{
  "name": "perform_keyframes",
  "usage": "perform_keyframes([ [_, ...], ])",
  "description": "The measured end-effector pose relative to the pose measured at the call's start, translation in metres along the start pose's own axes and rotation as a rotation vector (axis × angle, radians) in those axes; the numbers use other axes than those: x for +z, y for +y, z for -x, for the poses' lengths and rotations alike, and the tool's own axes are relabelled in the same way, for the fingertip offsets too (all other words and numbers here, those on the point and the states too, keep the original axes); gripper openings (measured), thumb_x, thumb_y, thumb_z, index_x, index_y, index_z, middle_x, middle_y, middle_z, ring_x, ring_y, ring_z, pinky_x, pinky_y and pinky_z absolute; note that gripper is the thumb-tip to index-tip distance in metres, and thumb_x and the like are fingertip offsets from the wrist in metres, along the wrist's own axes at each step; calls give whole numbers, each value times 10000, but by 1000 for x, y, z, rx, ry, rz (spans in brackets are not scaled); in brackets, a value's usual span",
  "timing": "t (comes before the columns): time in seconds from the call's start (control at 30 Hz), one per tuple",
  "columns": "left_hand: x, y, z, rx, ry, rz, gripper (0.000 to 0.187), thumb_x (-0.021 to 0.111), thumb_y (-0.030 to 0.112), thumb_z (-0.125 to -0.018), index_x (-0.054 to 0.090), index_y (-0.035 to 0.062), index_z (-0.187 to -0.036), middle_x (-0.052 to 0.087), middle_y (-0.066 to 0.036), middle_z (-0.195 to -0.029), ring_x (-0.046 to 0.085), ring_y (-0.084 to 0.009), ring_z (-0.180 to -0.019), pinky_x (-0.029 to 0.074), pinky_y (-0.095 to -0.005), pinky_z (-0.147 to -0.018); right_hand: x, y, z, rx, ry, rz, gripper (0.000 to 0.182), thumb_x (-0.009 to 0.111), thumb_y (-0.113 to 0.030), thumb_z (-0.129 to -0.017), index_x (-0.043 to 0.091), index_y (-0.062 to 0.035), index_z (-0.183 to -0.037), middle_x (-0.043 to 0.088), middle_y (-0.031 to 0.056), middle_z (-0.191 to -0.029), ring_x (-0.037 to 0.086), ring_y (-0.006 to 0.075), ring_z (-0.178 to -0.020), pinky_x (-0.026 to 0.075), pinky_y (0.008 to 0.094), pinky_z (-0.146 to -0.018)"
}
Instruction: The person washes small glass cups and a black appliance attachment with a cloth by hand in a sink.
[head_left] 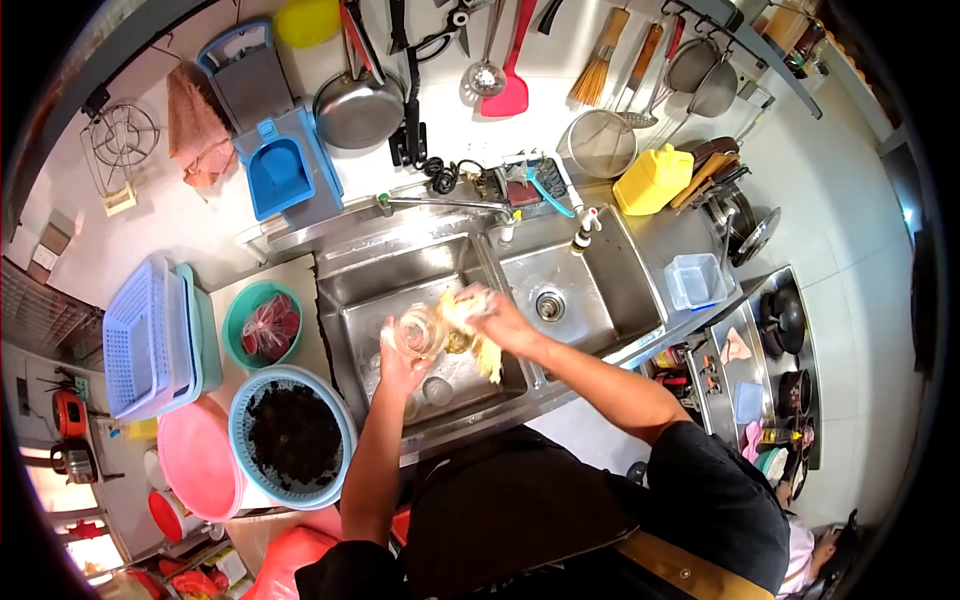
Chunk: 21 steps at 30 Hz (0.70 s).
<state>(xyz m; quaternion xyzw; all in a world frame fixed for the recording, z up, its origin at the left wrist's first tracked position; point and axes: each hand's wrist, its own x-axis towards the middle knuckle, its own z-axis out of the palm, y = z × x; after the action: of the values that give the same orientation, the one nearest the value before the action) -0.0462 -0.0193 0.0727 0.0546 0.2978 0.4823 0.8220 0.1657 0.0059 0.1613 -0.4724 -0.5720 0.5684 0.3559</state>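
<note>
Over the left basin of the steel sink [357, 345], my left hand [399, 370] is wrapped around a clear glass bowl [421, 334], its round mouth facing up. Just right of the bowl, my right hand [490, 312] grips a pale yellow cloth [486, 358], one end of which hangs down. White suds cover the fingers of the right hand and partly hide them. Below my hands, a clear glass [437, 391] lies on the basin floor. A faucet [450, 203] reaches across the back of the sink.
On the left stand a blue basket of dark, wet-looking food [295, 436], a green bowl [248, 310] with a bagged red item, and a pink basin [200, 460]. A yellow jug [653, 180] and a clear plastic container [695, 281] are at the right. Utensils hang along the wall.
</note>
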Motion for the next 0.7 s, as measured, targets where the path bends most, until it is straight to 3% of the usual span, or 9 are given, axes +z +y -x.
perform_keyframes([
  [0.07, -4, 1, -4, -24, -74, 33, 611, 407, 647, -928, 490, 158, -1286, 646, -94, -1073, 617, -186, -738, 275, -223, -397, -9, -5, -2, -89, 51, 123, 337, 594, 25, -816, 596, -45, -1146, 642, 88, -1090, 595, 179, -1013, 477, 300, -882],
  [0.2, 13, 2, -6, -59, 49, 9, 619, 405, 663, -923, 502, 169, -1284, 643, -86, -1087, 617, -194, -778, 316, -239, -433, -8, -30, 3, -261, 33, 363, 399, 631, -29, -806, 603, -106, -1197, 651, 143, -1162, 638, 271, -1067, 504, 357, -892],
  [0.33, 25, -4, -10, -71, 156, -74, 663, 410, 709, -903, 541, 163, -1254, 656, -67, -1072, 607, -175, -748, 308, -221, -421, -3, -16, 1, -388, -75, 988, 463, 686, -100, -762, 617, -169, -1215, 662, 154, -1165, 645, 367, -1015, 530, 426, -881],
  [0.43, 33, -4, -7, -49, 202, -88, 691, 406, 720, -901, 541, 150, -1269, 658, -64, -1056, 599, -175, -728, 319, -220, -432, -2, -9, -7, -237, -51, 763, 460, 681, -90, -774, 620, -182, -1220, 674, 170, -1121, 660, 349, -1005, 533, 399, -875],
  [0.5, 28, 0, -4, -37, 177, -109, 690, 402, 716, -907, 546, 142, -1263, 659, -60, -1042, 594, -175, -712, 323, -223, -437, -6, 0, -14, -23, 32, 171, 377, 607, -67, -846, 600, -48, -1222, 689, 114, -1055, 641, 179, -978, 505, 303, -839],
  [0.57, 15, 0, -7, -39, 90, -147, 678, 400, 705, -915, 553, 135, -1250, 660, -55, -1029, 588, -173, -698, 323, -227, -440, -10, 11, -19, 195, 154, -185, 351, 594, -58, -851, 585, 21, -1193, 666, 81, -1035, 613, 158, -938, 491, 285, -838],
  [0.7, 11, -7, -7, -37, -7, -284, 619, 383, 659, -947, 562, 135, -1223, 666, -23, -1022, 586, -167, -690, 358, -248, -456, -13, 39, -38, 124, 343, -151, 286, 591, -71, -855, 572, 15, -1127, 647, 80, -1012, 607, 164, -921, 484, 306, -821],
])
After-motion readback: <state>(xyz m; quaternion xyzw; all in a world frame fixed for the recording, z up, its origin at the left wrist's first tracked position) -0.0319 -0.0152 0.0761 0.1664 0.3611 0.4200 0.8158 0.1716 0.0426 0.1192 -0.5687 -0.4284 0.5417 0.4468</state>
